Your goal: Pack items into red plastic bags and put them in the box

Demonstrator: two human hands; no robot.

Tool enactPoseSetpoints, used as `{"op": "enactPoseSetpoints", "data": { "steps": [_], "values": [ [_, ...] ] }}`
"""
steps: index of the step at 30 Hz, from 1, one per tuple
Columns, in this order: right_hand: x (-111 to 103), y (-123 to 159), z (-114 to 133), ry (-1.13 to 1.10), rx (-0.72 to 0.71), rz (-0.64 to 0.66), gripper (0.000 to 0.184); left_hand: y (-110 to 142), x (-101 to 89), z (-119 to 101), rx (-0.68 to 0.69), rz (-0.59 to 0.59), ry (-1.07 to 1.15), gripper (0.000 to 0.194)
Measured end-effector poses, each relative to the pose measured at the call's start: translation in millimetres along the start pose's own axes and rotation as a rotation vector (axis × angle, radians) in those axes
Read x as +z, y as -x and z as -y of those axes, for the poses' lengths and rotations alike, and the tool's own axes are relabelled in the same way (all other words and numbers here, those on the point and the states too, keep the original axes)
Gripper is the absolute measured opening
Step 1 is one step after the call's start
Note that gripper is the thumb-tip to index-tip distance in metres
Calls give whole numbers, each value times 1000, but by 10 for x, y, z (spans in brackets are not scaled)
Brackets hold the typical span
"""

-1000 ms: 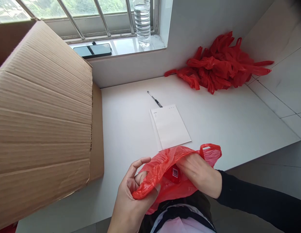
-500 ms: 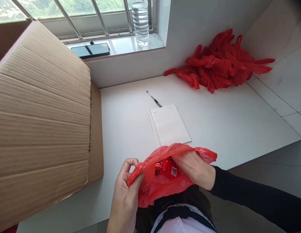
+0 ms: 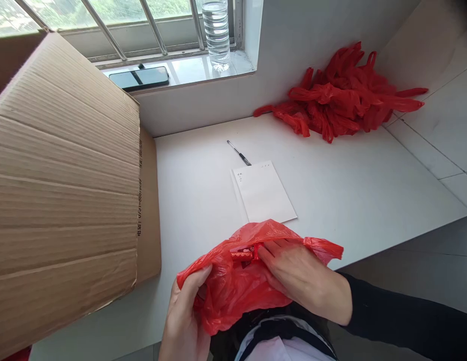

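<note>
A thin red plastic bag (image 3: 241,296) is spread between my hands over the table's front edge, its mouth facing up. At its left side my left hand (image 3: 186,306) grips the rim, thumb over the plastic and fingers under it. My right hand (image 3: 293,268) reaches into the mouth with bent fingers, against the shiny red packets (image 3: 243,254) inside. Its fingertips are partly hidden, so what they grasp does not show clearly. Gold patterning shows on one packet. The bag's right handle (image 3: 325,247) sticks out beyond my right wrist.
A big open cardboard box (image 3: 71,185) fills the left side. A white notepad (image 3: 265,193) and a pen (image 3: 239,153) lie beyond the bag. Red plastic bags (image 3: 342,98) are heaped at the back right. The windowsill holds a phone (image 3: 150,76) and a water bottle (image 3: 217,37).
My left hand has shifted left and down, pulling the bag's rim with it. My right hand has turned more palm-down, and the barcode on a packet is now out of sight.
</note>
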State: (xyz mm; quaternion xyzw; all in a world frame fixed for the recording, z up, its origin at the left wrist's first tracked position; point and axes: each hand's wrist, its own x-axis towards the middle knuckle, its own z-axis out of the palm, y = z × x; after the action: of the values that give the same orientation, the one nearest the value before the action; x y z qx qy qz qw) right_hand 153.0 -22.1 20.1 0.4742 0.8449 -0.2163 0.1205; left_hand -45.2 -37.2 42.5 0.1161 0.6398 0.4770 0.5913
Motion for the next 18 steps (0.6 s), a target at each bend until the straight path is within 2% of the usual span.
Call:
{"op": "enactPoseSetpoints", "data": {
  "steps": [4,7,10,13,15,18],
  "values": [
    [-90,49,-74,55,79,-1,46,9,28,-1,-76,-42,58,26],
    [-202,67,-142,-18,137,-6,47,13,23,18,-125,-49,78,31],
    [-246,55,-108,37,158,-116,47,28,31,25,-128,-59,77,30],
    [-161,3,47,37,2,-219,41,53,55,18,-99,-54,73,27],
    [-51,-72,163,9,-84,-155,33,64,67,14,-87,-50,65,28],
    [127,-231,243,8,-41,-77,27,64,64,15,-81,-42,47,29]
  ]
}}
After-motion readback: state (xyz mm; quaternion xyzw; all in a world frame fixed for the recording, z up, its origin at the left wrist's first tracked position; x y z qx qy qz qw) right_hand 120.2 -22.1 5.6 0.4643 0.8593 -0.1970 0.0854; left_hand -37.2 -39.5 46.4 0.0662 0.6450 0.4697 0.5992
